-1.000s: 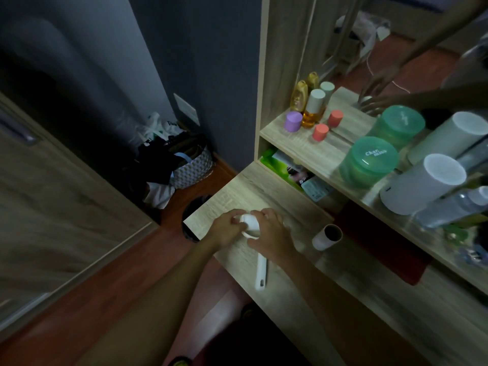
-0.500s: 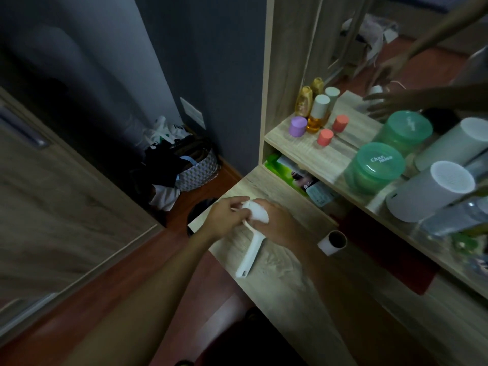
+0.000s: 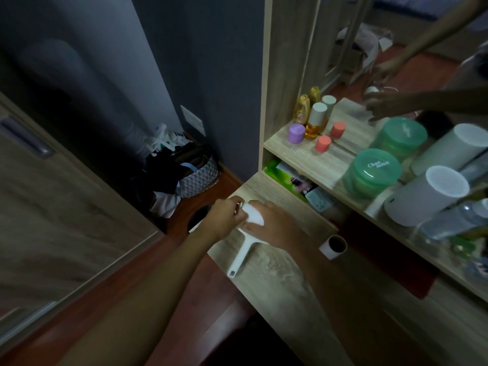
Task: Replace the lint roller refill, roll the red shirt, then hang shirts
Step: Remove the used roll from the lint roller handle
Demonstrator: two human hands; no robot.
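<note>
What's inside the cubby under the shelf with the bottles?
Under the shelf, the cubby holds a green packet and a dark printed packet lying flat. Anything farther back is hidden by the shelf.

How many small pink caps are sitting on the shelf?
2. One pink cap stands near the shelf front edge; the other pink cap is behind it at the mirror, possibly just its reflection. More may be hidden.

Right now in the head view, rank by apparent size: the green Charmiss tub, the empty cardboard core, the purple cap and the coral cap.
1. Green Charmiss tub
2. Empty cardboard core
3. Purple cap
4. Coral cap
The two caps look nearly alike, so their order is unsure.
</note>
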